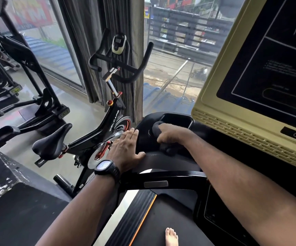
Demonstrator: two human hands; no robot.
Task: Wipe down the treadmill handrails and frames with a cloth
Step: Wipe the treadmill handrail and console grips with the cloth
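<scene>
— Two hands up on the treadmill's black tray (175,119). Cloth?
— Bunched in the right hand (172,134), fingers curled round the dark cloth (156,127), pressing it onto the tray just beside the cup pocket (176,121).
— And the left hand (125,150)?
— Flat on the tray's left edge, fingers straight and together, thumb spread along the near rim. Holds nothing; looks like bracing.
— Handrail?
— Likely the glossy black crossbar (179,176) with the silver plate. Lies below the tray and nearer the body, runs left to right, square to both forearms. Not under the cloth yet.
— Nearer hand for it?
— Closest to its left end: the left hand, though without cloth. Probably calls for drawing the right hand back toward the body, then sweeping sideways along the bar.
— Right arm's pose?
— Reaches in from the right, low in front of the yellow-framed screen (268,77), forearm stretched forward and leftward, knuckles up, wrist dipped over the cloth.
</scene>
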